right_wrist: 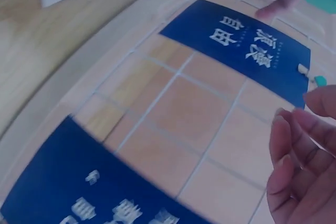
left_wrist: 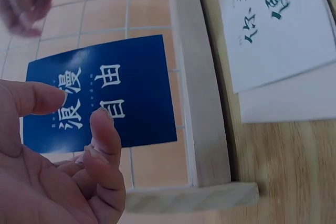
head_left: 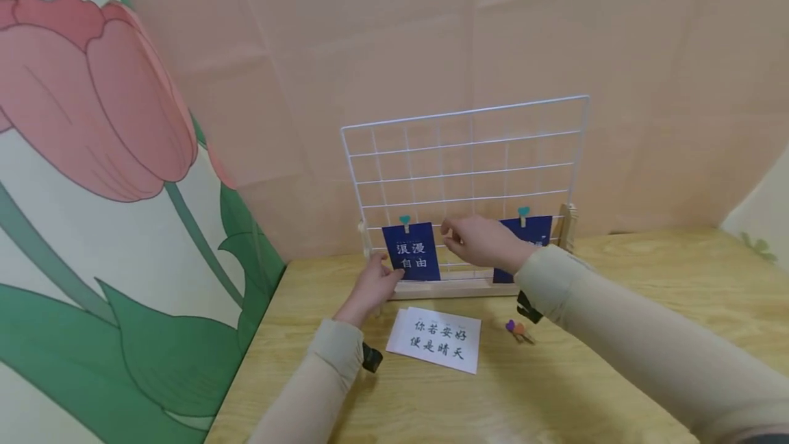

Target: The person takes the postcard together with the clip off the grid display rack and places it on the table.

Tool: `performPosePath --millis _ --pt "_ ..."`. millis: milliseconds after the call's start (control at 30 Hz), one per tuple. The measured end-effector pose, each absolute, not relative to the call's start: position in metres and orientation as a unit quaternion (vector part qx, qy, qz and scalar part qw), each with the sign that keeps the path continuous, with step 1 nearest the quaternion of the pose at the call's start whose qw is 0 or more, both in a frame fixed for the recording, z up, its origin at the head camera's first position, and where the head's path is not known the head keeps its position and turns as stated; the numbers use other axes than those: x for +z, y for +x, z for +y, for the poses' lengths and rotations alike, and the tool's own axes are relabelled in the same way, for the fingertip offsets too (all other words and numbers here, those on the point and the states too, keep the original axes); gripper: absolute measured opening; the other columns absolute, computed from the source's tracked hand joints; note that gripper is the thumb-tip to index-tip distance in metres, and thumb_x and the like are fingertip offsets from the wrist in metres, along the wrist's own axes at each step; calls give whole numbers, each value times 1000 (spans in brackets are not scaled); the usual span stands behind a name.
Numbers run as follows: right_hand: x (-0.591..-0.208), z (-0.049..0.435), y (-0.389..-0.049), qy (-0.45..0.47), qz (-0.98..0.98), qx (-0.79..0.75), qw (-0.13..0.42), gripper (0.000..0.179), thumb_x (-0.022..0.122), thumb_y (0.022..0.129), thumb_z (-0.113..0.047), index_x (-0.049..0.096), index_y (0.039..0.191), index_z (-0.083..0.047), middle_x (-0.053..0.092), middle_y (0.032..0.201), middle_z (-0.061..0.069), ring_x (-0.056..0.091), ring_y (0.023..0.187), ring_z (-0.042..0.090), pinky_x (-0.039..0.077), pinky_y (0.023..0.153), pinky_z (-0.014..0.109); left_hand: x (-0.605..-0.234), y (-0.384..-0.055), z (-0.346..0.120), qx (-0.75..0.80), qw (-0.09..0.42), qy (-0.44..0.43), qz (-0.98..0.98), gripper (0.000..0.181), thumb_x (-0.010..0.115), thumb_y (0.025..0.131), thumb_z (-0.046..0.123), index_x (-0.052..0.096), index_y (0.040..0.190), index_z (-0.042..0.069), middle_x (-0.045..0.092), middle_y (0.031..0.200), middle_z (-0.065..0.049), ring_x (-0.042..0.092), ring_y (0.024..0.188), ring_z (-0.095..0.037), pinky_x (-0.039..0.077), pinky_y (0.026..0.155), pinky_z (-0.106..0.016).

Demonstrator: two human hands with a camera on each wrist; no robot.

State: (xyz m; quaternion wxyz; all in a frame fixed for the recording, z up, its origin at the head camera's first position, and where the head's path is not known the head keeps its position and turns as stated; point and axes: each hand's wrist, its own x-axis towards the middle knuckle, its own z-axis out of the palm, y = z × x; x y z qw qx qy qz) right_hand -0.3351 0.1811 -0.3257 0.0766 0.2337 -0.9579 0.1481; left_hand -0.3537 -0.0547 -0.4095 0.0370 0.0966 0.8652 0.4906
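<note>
A white wire grid [head_left: 471, 143] stands in a wooden base [head_left: 456, 290]. A dark blue card [head_left: 411, 252] with white characters hangs low on its left, under a teal heart-topped clothespin [head_left: 405, 220]. My left hand [head_left: 372, 286] is at that card's lower left corner, thumb and fingers apart and loosely bent in the left wrist view. Between the two blue cards, in front of the wires, is my right hand [head_left: 483, 244], its fingers loosely curled around nothing. It partly hides the right blue card [head_left: 505, 276], which has its own teal clothespin [head_left: 523, 212].
White cards [head_left: 434, 341] with dark characters lie overlapped on the wooden table [head_left: 592, 362] before the base. To their right lie small clothespins [head_left: 519, 329] with purple and orange tops. A peach backdrop [head_left: 555, 33] rises behind, beside a tulip-printed panel [head_left: 92, 108].
</note>
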Motion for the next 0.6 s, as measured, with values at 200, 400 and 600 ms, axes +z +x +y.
performPosePath --millis 200,400,600 --pt "-320 158 -345 221 -960 144 96 30 61 104 -21 64 128 -2 71 102 12 67 81 21 57 67 36 -408 -355 -52 506 31 110 855 61 61 103 17 32 152 -8 60 96 -14 59 71 -21 48 63 -32" --pt "-318 142 -353 215 -960 143 110 34 61 104 -21 62 133 -2 70 98 10 65 76 19 55 61 32 -408 -362 -54 516 25 114 849 59 60 104 20 36 149 -9 60 96 -14 58 67 -19 48 61 -29" --pt "-319 132 -356 235 -951 135 149 31 61 104 -21 60 129 -2 65 82 4 57 58 13 46 48 27 -407 -363 -56 515 21 117 849 49 61 103 18 44 142 -8 59 88 -11 56 65 -17 48 59 -27"
